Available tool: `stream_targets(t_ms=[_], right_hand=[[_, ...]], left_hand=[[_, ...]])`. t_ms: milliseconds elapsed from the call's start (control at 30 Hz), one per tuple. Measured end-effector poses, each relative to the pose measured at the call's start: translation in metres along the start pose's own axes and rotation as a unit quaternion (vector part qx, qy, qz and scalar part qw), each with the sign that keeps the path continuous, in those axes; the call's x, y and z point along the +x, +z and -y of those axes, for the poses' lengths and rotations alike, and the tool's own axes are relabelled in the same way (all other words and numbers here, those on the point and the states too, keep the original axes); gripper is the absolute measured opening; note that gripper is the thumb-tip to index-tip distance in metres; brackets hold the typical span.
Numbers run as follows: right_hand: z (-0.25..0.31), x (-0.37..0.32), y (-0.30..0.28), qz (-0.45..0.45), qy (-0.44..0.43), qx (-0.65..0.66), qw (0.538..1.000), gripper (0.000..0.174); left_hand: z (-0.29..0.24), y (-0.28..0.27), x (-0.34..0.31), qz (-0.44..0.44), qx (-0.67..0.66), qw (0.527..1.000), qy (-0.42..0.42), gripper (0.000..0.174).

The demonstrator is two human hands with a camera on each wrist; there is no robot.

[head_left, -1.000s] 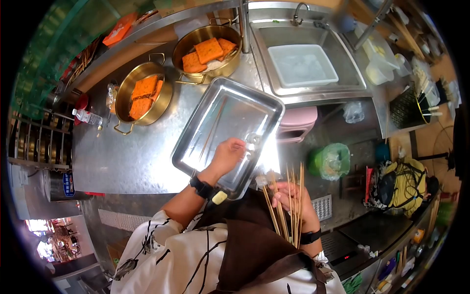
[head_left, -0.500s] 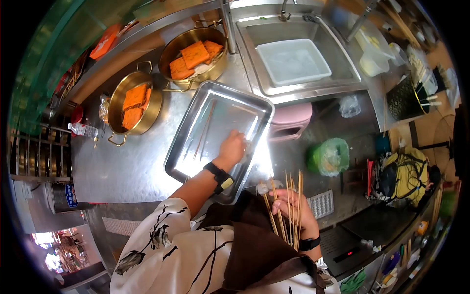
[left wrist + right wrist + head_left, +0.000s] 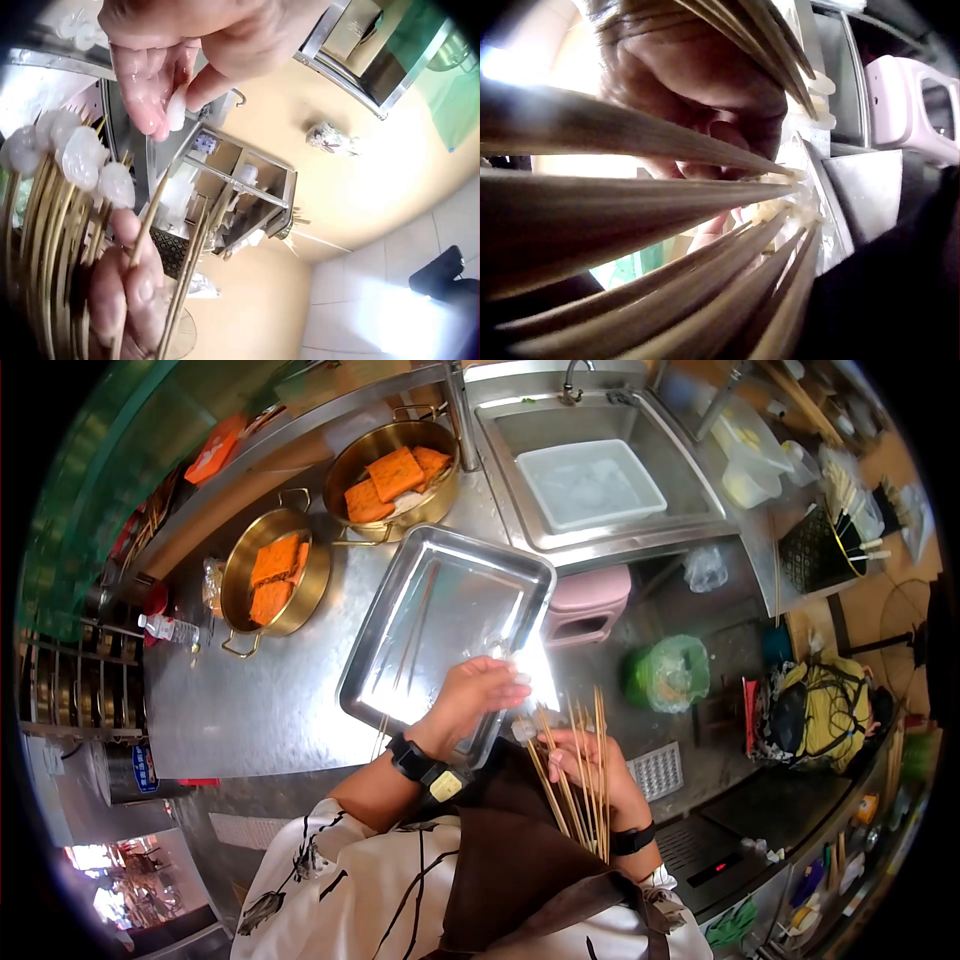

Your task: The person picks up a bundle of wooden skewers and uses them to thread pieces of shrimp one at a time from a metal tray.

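My left hand [image 3: 462, 705] is over the near right corner of a steel tray [image 3: 372, 622], pinching a small translucent white piece [image 3: 177, 109] between thumb and fingers. The fingers look wet. My right hand [image 3: 618, 788] grips a fan of bamboo skewers [image 3: 54, 240], points up, in front of the brown apron. Several of them carry rounded translucent white lumps [image 3: 81, 159] at their tips. One bare skewer point [image 3: 160, 191] rises just below the pinched piece in the left wrist view. Close up, skewers cover much of the right hand in the right wrist view.
Thin sticks lie in the tray on the steel counter [image 3: 215, 720]. Two brass pans [image 3: 318, 585] with orange slabs stand behind it. A sink [image 3: 690, 500] holds a white tub [image 3: 655, 510]. A pink stool [image 3: 590, 595] and green bin [image 3: 640, 678] are at the right.
My left hand reached down into the tray, then came back toward the skewers with a white piece in its fingers. The right hand keeps its grip on the skewers.
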State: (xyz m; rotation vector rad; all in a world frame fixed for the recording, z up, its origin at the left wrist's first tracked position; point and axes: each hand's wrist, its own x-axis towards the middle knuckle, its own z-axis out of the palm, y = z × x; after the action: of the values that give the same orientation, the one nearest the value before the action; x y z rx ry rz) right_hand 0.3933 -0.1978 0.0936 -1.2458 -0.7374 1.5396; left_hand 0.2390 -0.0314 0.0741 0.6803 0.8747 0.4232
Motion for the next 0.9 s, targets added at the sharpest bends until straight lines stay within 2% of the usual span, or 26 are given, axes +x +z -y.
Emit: stream_targets(t_ms=[433, 900], right_hand=[[-0.003, -0.006, 0.019, 0.015, -0.023, -0.040, 0.999, 0.025], [-0.012, -0.013, 0.023, 0.010, -0.046, -0.035, 0.998, 0.024]], left_hand=[[0.009, 0.009, -0.035, -0.017, -0.040, 0.999, -0.003, 0.016], [0.022, 0.015, -0.050, -0.017, -0.003, 0.999, 0.031, 0.017]])
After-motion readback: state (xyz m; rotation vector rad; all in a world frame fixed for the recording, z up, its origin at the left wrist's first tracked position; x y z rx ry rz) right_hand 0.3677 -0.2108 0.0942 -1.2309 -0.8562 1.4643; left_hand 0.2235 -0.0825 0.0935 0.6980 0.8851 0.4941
